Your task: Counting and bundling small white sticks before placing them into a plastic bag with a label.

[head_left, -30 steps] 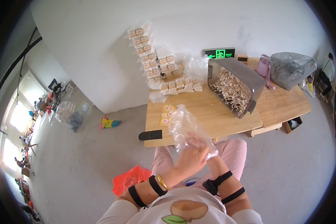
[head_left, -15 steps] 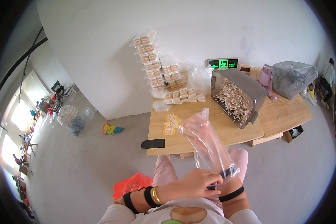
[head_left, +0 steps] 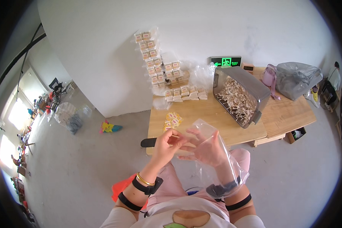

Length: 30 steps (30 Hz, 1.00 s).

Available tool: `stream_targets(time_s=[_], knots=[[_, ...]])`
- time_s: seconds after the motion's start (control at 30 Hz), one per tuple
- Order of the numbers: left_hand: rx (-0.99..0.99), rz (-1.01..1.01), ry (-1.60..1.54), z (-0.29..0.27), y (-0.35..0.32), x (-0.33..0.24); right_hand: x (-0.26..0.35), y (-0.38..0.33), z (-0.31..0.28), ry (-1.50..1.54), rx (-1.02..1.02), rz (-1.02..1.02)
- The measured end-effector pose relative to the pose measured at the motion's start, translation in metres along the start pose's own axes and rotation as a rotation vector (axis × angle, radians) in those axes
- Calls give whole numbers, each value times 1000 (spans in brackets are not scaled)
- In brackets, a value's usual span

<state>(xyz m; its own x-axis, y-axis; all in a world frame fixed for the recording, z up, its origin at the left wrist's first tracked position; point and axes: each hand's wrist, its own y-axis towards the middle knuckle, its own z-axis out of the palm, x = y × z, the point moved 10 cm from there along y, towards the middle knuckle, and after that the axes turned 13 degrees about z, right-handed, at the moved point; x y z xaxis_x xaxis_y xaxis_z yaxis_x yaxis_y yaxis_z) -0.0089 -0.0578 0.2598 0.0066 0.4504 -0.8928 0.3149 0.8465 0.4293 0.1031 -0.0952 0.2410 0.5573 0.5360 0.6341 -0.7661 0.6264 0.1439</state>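
My right hand [head_left: 211, 150] is inside a clear plastic bag [head_left: 202, 126], which reaches down over the wrist and its black band. Its fingers are stretched out and apart under the film, pointing left. My left hand [head_left: 166, 146] is beside those fingertips, thumb and forefinger pinched together. Whether a bit of film is in that pinch cannot be made out. Just beyond my left hand lie small yellow-and-white printed cards [head_left: 173, 119], partly covered by it. Both hands are above the near edge of the wooden table [head_left: 205, 116].
A grey clear bin [head_left: 263, 97] lies tipped on its side, full of cotton swabs [head_left: 237, 100]. Bagged small packs [head_left: 152, 62] stand stacked by the wall, with a row of packs [head_left: 186, 92] before them. A grey plastic bag [head_left: 298, 79] and pink bottle [head_left: 269, 76] are at right.
My left hand has moved from the bag's mouth at my right wrist up and left to the right fingertips. My right fingers have spread and turned left inside the bag.
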Motion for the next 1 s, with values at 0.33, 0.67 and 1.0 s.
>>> stream_targets(time_s=[0.33,0.67,1.0], knots=[[-96,-106,206,-46,-12,5,-4,-5,-7,-133,-171,87],[-48,74,321,-46,-8,-7,-24,26,0,-287,-183,237],[-258,-81,226,-81,-10,27,-85,40,-12,-76,-34,439]])
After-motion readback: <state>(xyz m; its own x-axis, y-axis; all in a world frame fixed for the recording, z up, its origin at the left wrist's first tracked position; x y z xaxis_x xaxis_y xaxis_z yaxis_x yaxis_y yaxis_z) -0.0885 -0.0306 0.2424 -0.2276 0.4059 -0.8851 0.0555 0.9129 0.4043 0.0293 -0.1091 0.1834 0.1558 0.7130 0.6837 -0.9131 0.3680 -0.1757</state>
